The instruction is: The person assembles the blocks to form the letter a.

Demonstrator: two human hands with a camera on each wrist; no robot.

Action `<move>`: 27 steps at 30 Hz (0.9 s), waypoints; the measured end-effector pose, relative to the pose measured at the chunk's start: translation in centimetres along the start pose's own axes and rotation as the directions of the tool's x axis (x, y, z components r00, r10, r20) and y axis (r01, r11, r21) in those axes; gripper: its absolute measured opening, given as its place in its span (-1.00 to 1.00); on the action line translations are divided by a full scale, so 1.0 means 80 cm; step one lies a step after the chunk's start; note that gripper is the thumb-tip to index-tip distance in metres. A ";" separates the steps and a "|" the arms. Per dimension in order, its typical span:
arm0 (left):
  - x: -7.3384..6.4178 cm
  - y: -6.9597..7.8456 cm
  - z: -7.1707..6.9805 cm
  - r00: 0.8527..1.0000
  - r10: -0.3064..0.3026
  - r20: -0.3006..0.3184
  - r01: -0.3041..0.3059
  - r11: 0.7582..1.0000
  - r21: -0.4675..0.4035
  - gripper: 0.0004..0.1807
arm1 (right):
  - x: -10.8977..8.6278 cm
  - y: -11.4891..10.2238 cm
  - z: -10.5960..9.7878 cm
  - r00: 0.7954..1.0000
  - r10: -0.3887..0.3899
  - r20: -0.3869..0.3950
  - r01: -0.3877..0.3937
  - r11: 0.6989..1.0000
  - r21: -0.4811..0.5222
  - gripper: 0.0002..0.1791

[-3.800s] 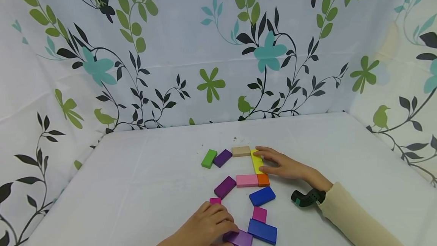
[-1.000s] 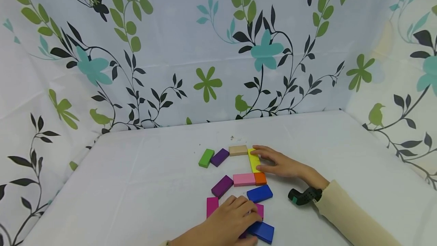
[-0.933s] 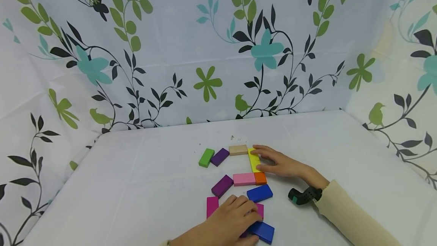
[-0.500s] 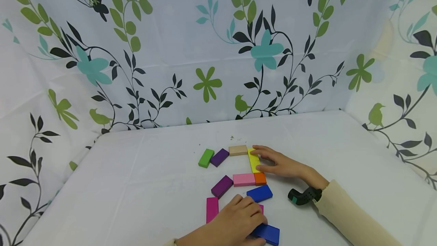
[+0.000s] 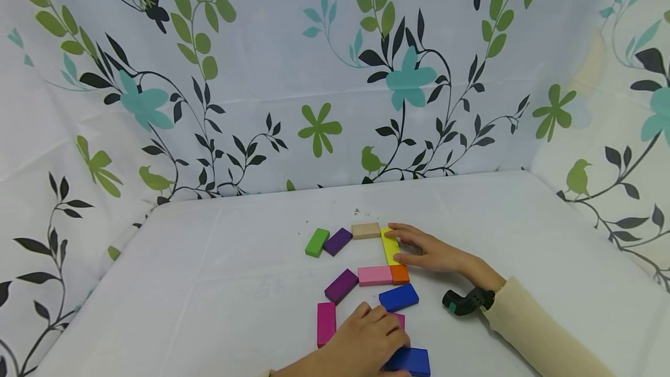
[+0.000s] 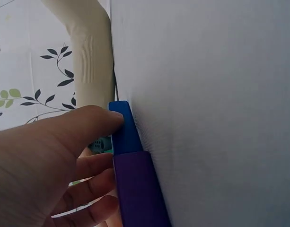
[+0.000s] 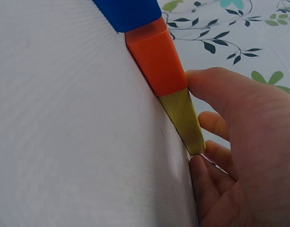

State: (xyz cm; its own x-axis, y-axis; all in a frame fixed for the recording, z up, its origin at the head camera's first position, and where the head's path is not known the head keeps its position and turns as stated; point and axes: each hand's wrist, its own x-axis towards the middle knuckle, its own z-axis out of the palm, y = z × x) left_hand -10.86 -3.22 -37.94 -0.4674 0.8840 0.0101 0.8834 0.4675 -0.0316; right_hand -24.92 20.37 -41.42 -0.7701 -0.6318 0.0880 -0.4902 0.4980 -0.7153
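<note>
My left hand point(image 5: 361, 342) holds a blue block point(image 5: 413, 361) at the near end of a winding line of coloured blocks. In the left wrist view the thumb presses the blue block's side, and a purple block point(image 6: 140, 189) adjoins it; my hand hides that purple block in the head view. My right hand point(image 5: 431, 252) spans a yellow block point(image 5: 389, 247), thumb by its near end and fingertips at its far end. An orange block point(image 5: 400, 274) touches the yellow one, beside a pink block point(image 5: 374, 276). Partly behind my left hand is a small magenta block point(image 5: 400, 320).
Other blocks on the white table point(image 5: 235, 284) are green point(image 5: 317, 242), dark purple point(image 5: 337, 241), tan point(image 5: 366, 231), plum point(image 5: 341, 286), a second blue point(image 5: 399, 297) and a longer magenta point(image 5: 326, 323). A patterned cloth point(image 5: 251, 74) hangs behind.
My left hand has moved right from the purple block to the near blue block. That block has shifted slightly right and turned straighter. My right hand stays at the yellow block.
</note>
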 end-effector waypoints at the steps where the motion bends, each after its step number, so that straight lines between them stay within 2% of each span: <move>1: -0.001 0.000 0.000 1.000 -0.008 0.003 0.008 1.000 -0.007 -0.54 | 0.000 0.000 0.000 1.000 0.001 0.000 -0.001 1.000 0.000 -0.38; 8: -0.009 -0.004 0.004 1.000 -0.008 -0.017 0.008 1.000 -0.010 -0.52 | -0.001 0.000 0.000 1.000 0.005 -0.005 -0.005 1.000 0.000 -0.38; 11: -0.018 -0.008 0.005 0.999 -0.019 -0.031 0.019 1.000 0.002 -0.47 | -0.001 0.000 0.000 1.000 0.003 0.001 -0.003 1.000 -0.001 -0.38; 19: -0.049 -0.024 0.006 0.991 -0.045 -0.123 0.052 0.997 0.056 -0.36 | -0.001 -0.002 -0.002 1.000 0.008 0.003 -0.008 1.000 -0.002 -0.36; 27: -0.058 -0.027 0.008 0.987 -0.086 -0.139 0.082 0.996 -0.036 -0.58 | 0.000 0.000 -0.001 1.000 0.014 0.009 -0.014 1.000 -0.007 -0.36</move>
State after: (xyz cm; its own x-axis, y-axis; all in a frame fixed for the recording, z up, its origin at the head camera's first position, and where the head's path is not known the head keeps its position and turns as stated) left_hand -10.60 -8.36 -38.53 -0.5327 0.8326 0.1517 0.8428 0.5382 0.0056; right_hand -24.91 20.42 -41.39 -0.7732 -0.6301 0.0712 -0.4818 0.5108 -0.7120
